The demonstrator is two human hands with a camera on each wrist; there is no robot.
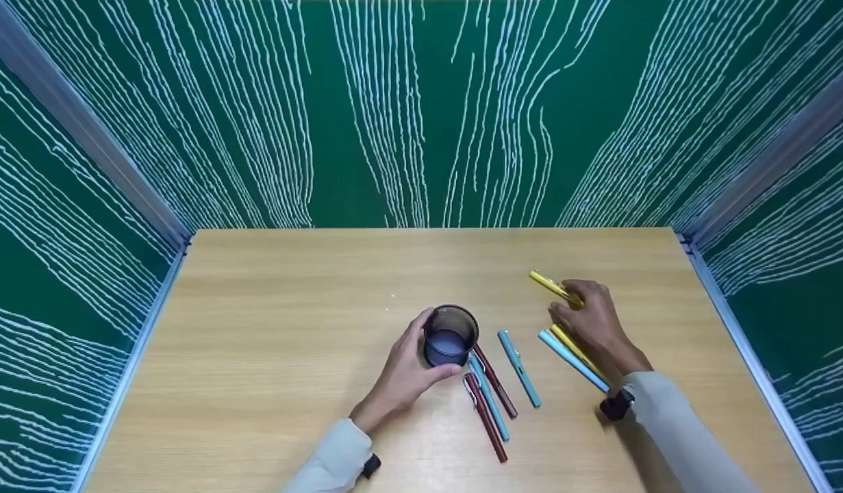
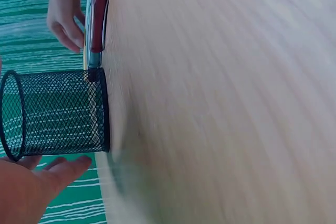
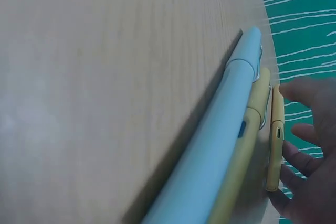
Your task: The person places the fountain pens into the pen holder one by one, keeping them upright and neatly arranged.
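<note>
Holding a black mesh cup point(image 1: 451, 317), the left hand point(image 1: 406, 368) sits apart from the right hand point(image 1: 597, 320), which pinches a yellow pen point(image 1: 552, 286) short of the bench's twelve-o'clock edge point(image 1: 431, 232).

1. Mesh cup point(image 1: 450, 335): round, black, with a dark rim and base; upright, mouth upward, near the middle of the bench point(image 1: 291, 308), its side held by the left grip point(image 1: 406, 372)
2. Yellow pen point(image 1: 546, 281): slim, with a seam round it and a small dark window; it slants, farther back and to the right of the cup, one end between the fingers of the right grip point(image 1: 596, 318); contact with the bench unclear
</note>
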